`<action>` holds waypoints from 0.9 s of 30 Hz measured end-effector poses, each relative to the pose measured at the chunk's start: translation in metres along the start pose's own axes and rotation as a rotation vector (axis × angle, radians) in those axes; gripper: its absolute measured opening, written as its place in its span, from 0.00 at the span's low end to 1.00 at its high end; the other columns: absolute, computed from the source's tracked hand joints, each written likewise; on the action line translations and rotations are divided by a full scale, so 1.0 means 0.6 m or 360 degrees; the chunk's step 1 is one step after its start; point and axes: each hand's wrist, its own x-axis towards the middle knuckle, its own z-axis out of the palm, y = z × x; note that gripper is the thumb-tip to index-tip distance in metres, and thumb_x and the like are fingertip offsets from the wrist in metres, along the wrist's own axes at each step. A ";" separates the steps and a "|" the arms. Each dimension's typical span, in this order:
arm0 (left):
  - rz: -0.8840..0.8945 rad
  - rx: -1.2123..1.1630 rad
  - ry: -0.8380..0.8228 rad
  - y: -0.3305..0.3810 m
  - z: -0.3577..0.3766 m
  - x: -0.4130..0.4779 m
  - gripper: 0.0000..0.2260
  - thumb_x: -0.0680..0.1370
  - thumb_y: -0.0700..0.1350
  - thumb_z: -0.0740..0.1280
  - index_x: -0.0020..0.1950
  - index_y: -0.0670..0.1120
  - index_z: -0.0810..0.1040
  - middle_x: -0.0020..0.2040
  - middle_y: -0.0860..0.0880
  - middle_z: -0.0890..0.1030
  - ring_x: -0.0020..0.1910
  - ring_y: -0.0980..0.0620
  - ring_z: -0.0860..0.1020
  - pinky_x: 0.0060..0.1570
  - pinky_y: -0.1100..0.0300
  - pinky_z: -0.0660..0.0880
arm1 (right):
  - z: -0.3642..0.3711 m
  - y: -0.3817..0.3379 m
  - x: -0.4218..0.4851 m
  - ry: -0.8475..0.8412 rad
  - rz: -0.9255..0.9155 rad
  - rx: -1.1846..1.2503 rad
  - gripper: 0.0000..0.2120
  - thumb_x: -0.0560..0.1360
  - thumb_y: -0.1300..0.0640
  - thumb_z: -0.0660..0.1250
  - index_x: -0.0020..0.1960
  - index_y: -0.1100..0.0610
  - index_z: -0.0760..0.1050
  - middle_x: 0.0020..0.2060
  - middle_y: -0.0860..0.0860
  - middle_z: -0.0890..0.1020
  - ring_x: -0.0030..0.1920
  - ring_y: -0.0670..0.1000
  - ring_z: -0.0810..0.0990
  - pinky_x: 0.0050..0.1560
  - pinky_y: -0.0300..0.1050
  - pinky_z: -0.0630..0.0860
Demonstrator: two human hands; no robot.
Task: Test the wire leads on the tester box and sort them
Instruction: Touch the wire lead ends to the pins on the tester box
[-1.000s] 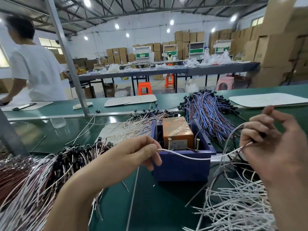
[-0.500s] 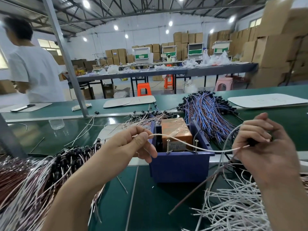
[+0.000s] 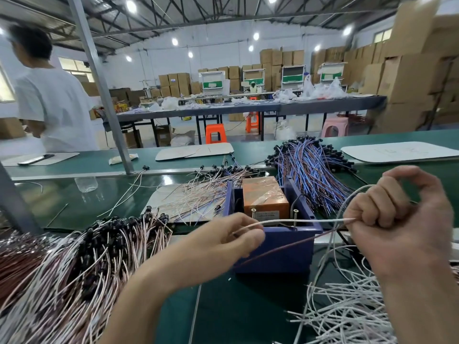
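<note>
A white wire lead (image 3: 300,221) is stretched level over the front of the tester box (image 3: 273,247), a blue tray holding an orange unit (image 3: 263,196) with two upright metal posts. My left hand (image 3: 223,247) pinches the lead's left end between thumb and fingers. My right hand (image 3: 397,219) grips the right end in curled fingers, with a reddish-brown wire also trailing from it across the box front. The lead lies at about the height of the posts; contact cannot be told.
A heap of white-and-brown leads with black caps (image 3: 82,266) lies at the left, loose white leads (image 3: 347,311) at the lower right, blue-red leads (image 3: 310,167) behind the box, thin pink ones (image 3: 198,194) on a white sheet. A person in white (image 3: 52,100) stands far left beyond the green belt.
Both hands drew the white lead taut and level across the box front. My left hand shifted right, toward the box; my right hand stayed at the right.
</note>
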 end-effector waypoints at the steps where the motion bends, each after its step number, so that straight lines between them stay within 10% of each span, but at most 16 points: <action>1: 0.0037 0.0004 -0.0057 0.007 0.007 0.002 0.10 0.81 0.59 0.63 0.59 0.59 0.77 0.51 0.54 0.83 0.52 0.54 0.81 0.58 0.54 0.76 | 0.002 0.002 -0.002 -0.0021 -0.0005 0.0030 0.10 0.68 0.56 0.66 0.31 0.49 0.67 0.20 0.48 0.55 0.19 0.48 0.54 0.20 0.39 0.55; 6: 0.0164 -0.0191 -0.0399 0.033 0.023 -0.001 0.12 0.84 0.52 0.62 0.63 0.49 0.77 0.45 0.51 0.85 0.47 0.54 0.82 0.55 0.66 0.74 | 0.004 0.005 -0.006 -0.0044 -0.0039 0.0001 0.12 0.68 0.56 0.66 0.30 0.49 0.65 0.21 0.49 0.55 0.19 0.48 0.53 0.20 0.39 0.54; 10: 0.0156 -0.0084 -0.0150 0.019 -0.004 -0.008 0.08 0.82 0.55 0.63 0.52 0.54 0.80 0.33 0.53 0.78 0.36 0.49 0.78 0.54 0.43 0.77 | -0.005 -0.011 0.001 0.0083 -0.0076 -0.0230 0.13 0.70 0.58 0.63 0.29 0.51 0.66 0.21 0.49 0.55 0.20 0.47 0.52 0.20 0.39 0.55; 18: 0.0063 0.0292 0.0330 -0.003 -0.040 -0.017 0.08 0.81 0.52 0.64 0.45 0.57 0.80 0.36 0.63 0.79 0.36 0.65 0.76 0.39 0.71 0.70 | 0.020 0.023 -0.024 -0.0534 -0.0403 -0.2202 0.11 0.81 0.42 0.60 0.48 0.43 0.81 0.35 0.44 0.84 0.21 0.42 0.65 0.19 0.34 0.65; 21: 0.0171 0.0499 0.0447 0.012 -0.023 -0.011 0.07 0.82 0.51 0.64 0.44 0.59 0.77 0.38 0.66 0.80 0.43 0.69 0.76 0.42 0.75 0.68 | 0.032 0.072 -0.040 -0.0840 -0.0262 -0.2539 0.17 0.75 0.33 0.58 0.52 0.42 0.79 0.37 0.32 0.82 0.32 0.38 0.80 0.35 0.32 0.77; 27: 0.0264 0.0499 0.0636 0.014 -0.025 -0.006 0.09 0.82 0.49 0.64 0.43 0.60 0.76 0.40 0.61 0.80 0.46 0.62 0.77 0.45 0.69 0.71 | 0.018 0.097 -0.038 -0.1052 0.0120 -0.2966 0.23 0.69 0.25 0.57 0.59 0.32 0.72 0.46 0.24 0.78 0.51 0.33 0.77 0.53 0.37 0.74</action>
